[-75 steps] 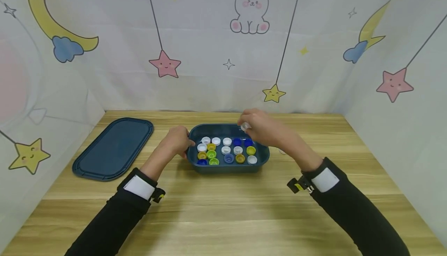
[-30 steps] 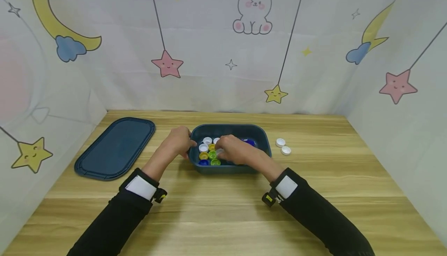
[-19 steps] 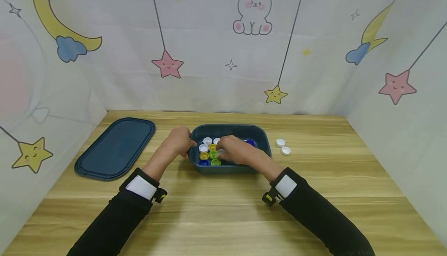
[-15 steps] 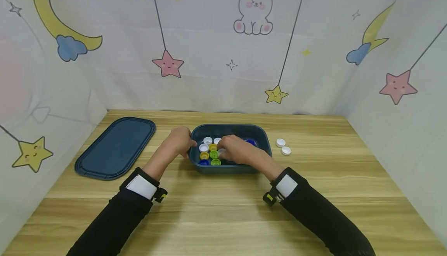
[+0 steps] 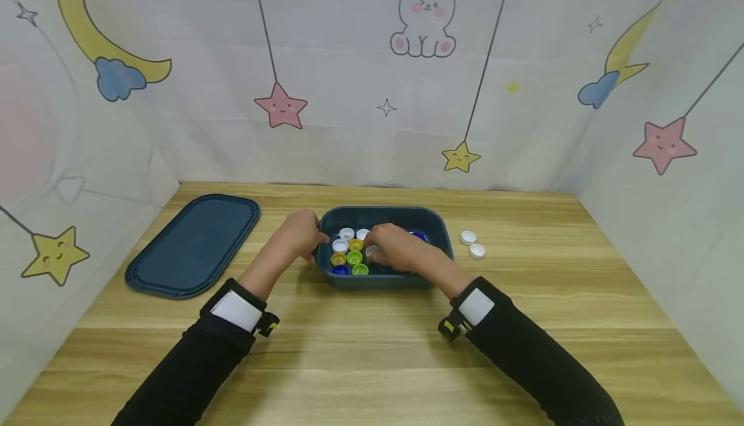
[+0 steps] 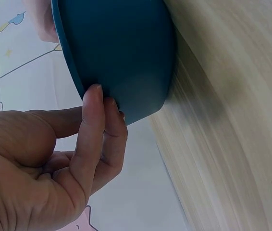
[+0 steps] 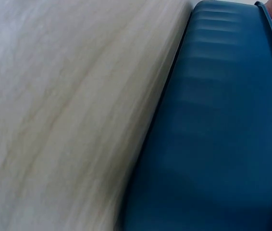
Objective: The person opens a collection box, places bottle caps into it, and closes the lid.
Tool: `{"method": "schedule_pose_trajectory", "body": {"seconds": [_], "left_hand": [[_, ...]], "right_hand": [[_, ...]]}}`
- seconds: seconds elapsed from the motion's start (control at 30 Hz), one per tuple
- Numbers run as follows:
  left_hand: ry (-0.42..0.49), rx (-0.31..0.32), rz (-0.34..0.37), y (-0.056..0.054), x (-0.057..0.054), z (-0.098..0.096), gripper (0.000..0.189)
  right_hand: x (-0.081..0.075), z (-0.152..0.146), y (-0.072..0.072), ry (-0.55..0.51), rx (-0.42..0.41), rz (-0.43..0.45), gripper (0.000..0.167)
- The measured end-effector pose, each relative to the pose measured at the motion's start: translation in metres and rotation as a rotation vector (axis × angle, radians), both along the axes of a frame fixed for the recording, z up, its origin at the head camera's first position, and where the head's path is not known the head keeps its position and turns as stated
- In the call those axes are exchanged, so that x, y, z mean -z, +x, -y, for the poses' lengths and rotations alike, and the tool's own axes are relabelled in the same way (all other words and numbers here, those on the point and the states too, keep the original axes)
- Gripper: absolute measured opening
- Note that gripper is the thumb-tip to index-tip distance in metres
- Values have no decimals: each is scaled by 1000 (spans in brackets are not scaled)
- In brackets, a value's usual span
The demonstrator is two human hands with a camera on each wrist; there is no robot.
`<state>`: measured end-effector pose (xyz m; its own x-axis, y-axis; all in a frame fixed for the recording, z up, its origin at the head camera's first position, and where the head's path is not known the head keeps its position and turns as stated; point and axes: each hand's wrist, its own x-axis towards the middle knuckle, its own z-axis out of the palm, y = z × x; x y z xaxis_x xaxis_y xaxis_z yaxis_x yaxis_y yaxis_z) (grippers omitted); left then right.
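Note:
A dark blue rectangular box stands on the wooden table, with several bottle caps lying on its floor. My left hand pinches the box's left rim, the thumb inside and the fingers outside, as the left wrist view shows. Inside the box, my right hand reaches down with curled fingers, its fingertips at a white bottle cap. Left of it lie green caps, yellow caps, white caps and a blue cap. The right hand hides most of the box's right half; part of a blue cap shows behind it.
Two white bottle caps lie on the table right of the box. A dark blue lid lies flat at the left. A printed white curtain surrounds the table's back and sides.
My right hand, earlier holding a whitish cap above the box's back right, has come down into the box's middle. Two white caps now show on the table. The left hand stays on the rim.

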<state>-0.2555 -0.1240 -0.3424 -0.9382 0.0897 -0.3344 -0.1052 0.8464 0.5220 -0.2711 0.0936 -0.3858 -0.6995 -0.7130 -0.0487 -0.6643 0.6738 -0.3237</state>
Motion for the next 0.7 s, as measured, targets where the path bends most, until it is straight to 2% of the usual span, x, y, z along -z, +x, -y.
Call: {"method": "schedule_pose_trajectory", "body": {"seconds": [0.2, 0.5, 0.7], "left_hand": [[11, -2, 4, -1, 1, 1, 25], [5, -8, 14, 0, 0, -1, 28], [6, -6, 6, 1, -1, 0, 27]], "right_hand": [[0, 3, -2, 16, -9, -2, 23], [0, -2, 0, 15, 39, 11, 30], [-18, -23, 8, -15, 114, -38, 45]]}}
